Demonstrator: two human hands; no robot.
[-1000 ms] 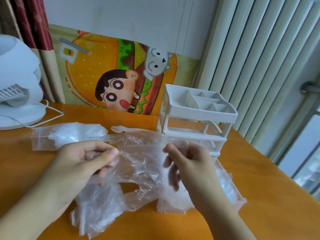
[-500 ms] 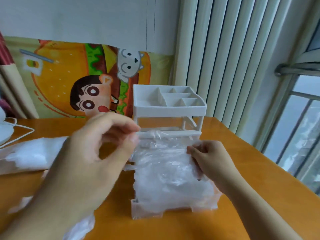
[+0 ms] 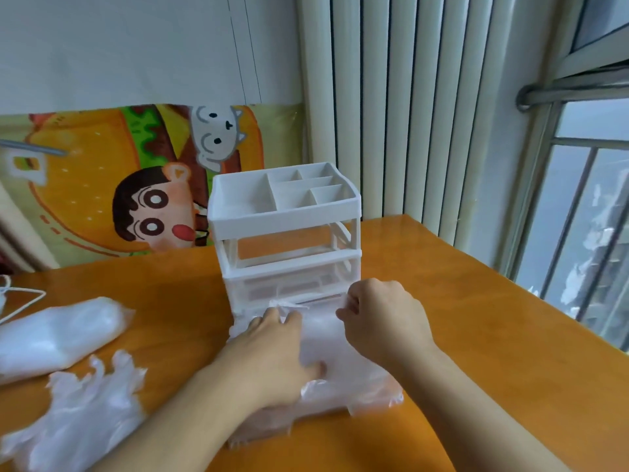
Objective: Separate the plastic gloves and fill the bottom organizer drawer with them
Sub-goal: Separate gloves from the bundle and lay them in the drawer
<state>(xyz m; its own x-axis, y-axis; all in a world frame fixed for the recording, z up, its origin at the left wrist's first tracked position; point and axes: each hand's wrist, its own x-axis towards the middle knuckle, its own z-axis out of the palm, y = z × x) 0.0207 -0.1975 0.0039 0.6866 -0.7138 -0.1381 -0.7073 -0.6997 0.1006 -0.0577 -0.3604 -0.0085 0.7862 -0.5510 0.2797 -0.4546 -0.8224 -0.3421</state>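
Observation:
A white plastic organizer stands on the orange table, its clear bottom drawer pulled out toward me and holding several thin plastic gloves. My left hand lies flat on the gloves in the drawer, fingers straight, pressing them down. My right hand is at the drawer's back, near the organizer's front, fingers curled and pinching a glove's edge. A loose heap of gloves lies at the front left of the table.
A clear bag with more gloves lies at the left, with a white cable behind it. A cartoon poster leans on the wall. A curtain and window are at the right.
The view swung right. My hands carried a glove from mid-air over the table into the drawer; the left hand dropped from raised and pinching to flat on the gloves.

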